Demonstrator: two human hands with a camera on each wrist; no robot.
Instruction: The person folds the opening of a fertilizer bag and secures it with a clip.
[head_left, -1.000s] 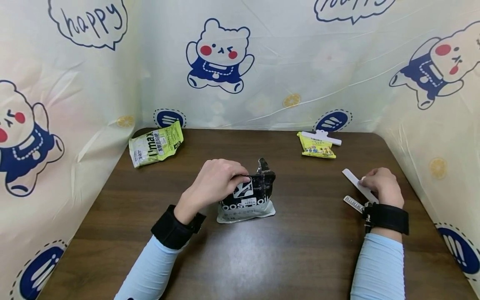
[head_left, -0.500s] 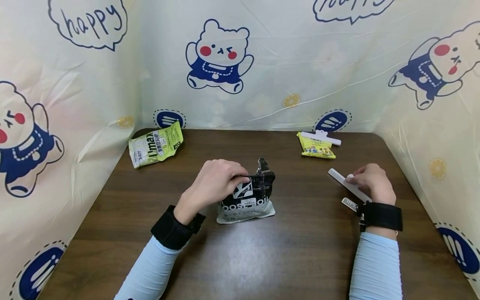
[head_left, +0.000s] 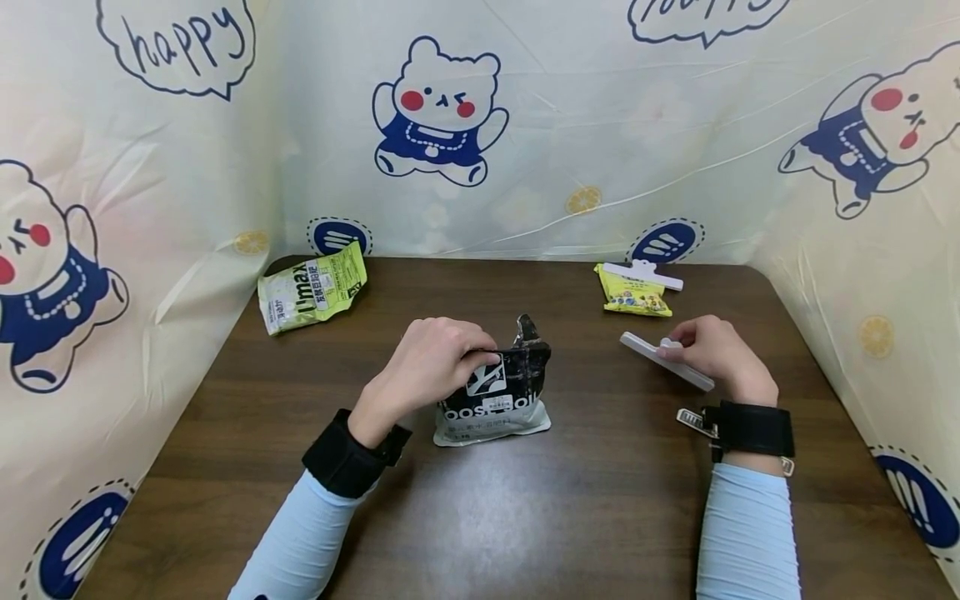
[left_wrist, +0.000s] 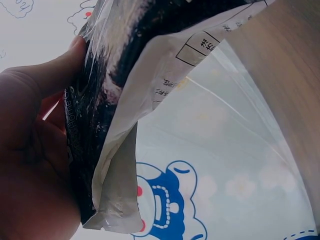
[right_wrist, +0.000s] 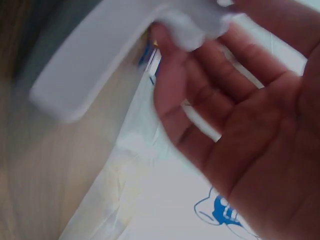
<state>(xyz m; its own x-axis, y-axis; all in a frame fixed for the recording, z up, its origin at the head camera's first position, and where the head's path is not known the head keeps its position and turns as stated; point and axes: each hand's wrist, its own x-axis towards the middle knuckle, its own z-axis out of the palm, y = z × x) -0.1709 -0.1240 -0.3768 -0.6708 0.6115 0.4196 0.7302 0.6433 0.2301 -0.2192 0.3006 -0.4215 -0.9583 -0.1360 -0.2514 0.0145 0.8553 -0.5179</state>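
Note:
A black and grey bag [head_left: 510, 410] stands upright mid-table in the head view. My left hand [head_left: 429, 360] pinches its top left edge between thumb and fingers. Its top right corner sticks up, torn or crumpled. In the left wrist view the bag [left_wrist: 107, 107] fills the middle, its mouth gaping to show the pale lining. To the right, my right hand [head_left: 723, 357] holds a white bag clip [head_left: 641, 350] by its small grip tab, just above the table. In the right wrist view the long clip bar [right_wrist: 82, 65] is blurred, pinched between thumb and fingers.
A green and white snack bag [head_left: 311, 292] lies at the back left of the brown table [head_left: 495, 517]. At the back right lies a small yellow packet [head_left: 633, 300] with another white clip [head_left: 648, 275] across its top. A printed curtain [head_left: 525, 125] encloses the table.
My right hand has moved left and slightly away from me with the clip, lifting it off its earlier place at the right. The left hand and the bag have stayed put.

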